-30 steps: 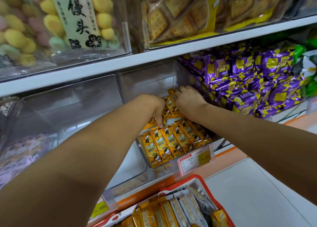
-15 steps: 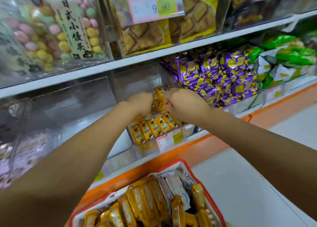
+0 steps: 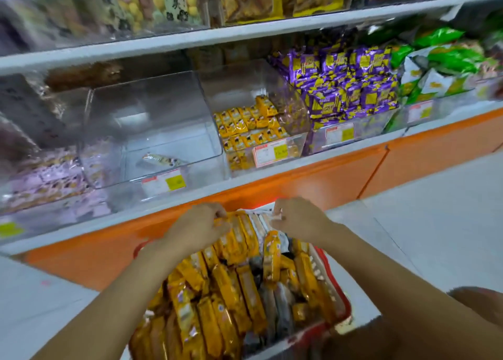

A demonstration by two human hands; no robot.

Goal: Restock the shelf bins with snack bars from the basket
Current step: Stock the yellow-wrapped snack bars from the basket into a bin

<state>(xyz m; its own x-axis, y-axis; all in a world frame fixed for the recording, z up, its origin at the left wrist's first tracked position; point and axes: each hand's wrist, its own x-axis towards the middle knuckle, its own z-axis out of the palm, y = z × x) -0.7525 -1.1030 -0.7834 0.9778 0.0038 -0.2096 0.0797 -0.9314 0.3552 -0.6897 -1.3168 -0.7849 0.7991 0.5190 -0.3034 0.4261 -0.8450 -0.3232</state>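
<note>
The yellow snack bars (image 3: 231, 291) stand packed on edge in the red basket (image 3: 346, 312), and those at its far end lie directly under both sets of fingers. The left hand (image 3: 200, 230) is palm down, its fingers curled together over the tops of a few of these bars. The right hand (image 3: 298, 221) pinches the end of a pale-wrapped bar (image 3: 268, 210) between thumb and fingertips at the basket's far rim. Both forearms reach forward and down, wrists bent. Above, the shelf bin (image 3: 296, 144) holds more yellow bars, beside purple packets (image 3: 351, 90).
</note>
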